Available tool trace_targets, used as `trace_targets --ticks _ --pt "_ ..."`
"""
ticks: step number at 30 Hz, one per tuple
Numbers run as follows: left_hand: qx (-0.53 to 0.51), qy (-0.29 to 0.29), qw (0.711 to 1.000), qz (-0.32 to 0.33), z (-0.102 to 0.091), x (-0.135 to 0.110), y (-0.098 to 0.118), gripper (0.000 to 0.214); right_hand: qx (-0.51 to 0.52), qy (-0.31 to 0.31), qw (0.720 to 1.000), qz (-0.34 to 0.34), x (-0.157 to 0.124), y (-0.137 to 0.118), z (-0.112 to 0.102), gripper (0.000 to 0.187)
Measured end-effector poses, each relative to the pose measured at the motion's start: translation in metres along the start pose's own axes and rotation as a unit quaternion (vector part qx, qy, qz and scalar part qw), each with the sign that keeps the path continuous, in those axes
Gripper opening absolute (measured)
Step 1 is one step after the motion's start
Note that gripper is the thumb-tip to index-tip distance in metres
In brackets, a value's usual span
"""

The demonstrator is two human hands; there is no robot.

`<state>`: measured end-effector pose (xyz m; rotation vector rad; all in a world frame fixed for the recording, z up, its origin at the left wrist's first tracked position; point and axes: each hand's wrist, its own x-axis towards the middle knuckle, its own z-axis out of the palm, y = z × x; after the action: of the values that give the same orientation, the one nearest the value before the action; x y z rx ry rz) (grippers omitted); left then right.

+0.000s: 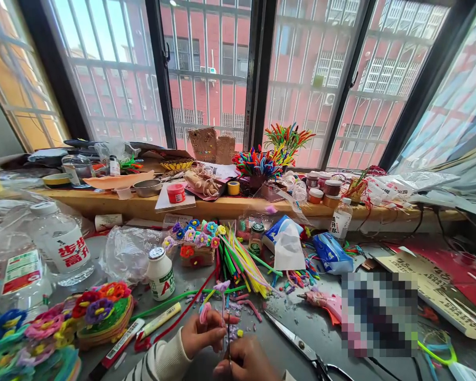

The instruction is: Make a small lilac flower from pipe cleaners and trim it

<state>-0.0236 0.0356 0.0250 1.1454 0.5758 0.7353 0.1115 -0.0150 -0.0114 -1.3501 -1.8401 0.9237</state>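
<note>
My left hand (202, 333) is low in the middle of the view, fingers pinched on a small pink pipe-cleaner piece (204, 312). Just right of it my right hand (244, 362) is closed on a thin upright stem (227, 328) topped by a purple pipe-cleaner flower (222, 286). A striped sleeve (158, 362) covers my left wrist. Scraps of pink and purple pipe cleaner (238, 312) lie on the grey table just beyond both hands. Scissors (297, 344) rest to the right of my right hand.
A bundle of coloured pipe cleaners (238, 264), a small flower basket (196, 246), a white bottle (161, 274), a pink glue gun (325, 304), tissue packs (331, 254), water bottles (61, 243) and finished flower pieces (103, 309) crowd the table. The wooden window ledge (222, 206) holds jars and supplies.
</note>
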Motion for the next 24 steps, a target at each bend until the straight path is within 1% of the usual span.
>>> trace_targets --ticks 3,6,10,14,16,20,24 --pt "-0.003 -0.032 0.999 -0.014 0.001 0.000 -0.001 0.018 0.018 -0.011 1.000 -0.001 -0.001 -0.003 0.000 0.048" --pt "-0.005 -0.045 0.999 -0.018 0.004 0.000 0.001 0.018 0.033 -0.011 0.999 -0.005 -0.003 -0.006 -0.001 0.047" --pt "-0.016 -0.066 0.997 -0.024 0.006 0.000 0.002 0.021 0.076 -0.030 0.997 0.001 -0.004 -0.007 0.000 0.046" --pt "-0.017 -0.056 0.998 -0.021 0.004 0.002 0.000 0.025 0.139 -0.032 0.988 0.054 -0.003 -0.007 -0.002 0.042" --pt "-0.014 -0.051 0.998 -0.016 0.002 0.003 -0.003 0.026 0.154 -0.030 0.985 0.066 -0.003 -0.008 -0.003 0.042" --pt "-0.002 -0.043 0.999 -0.011 0.000 0.005 -0.007 0.030 0.143 -0.011 0.988 0.062 -0.004 -0.011 -0.005 0.046" --pt "0.007 -0.019 1.000 -0.008 0.001 0.005 -0.009 0.032 0.115 -0.005 0.992 0.042 -0.006 -0.015 -0.008 0.048"
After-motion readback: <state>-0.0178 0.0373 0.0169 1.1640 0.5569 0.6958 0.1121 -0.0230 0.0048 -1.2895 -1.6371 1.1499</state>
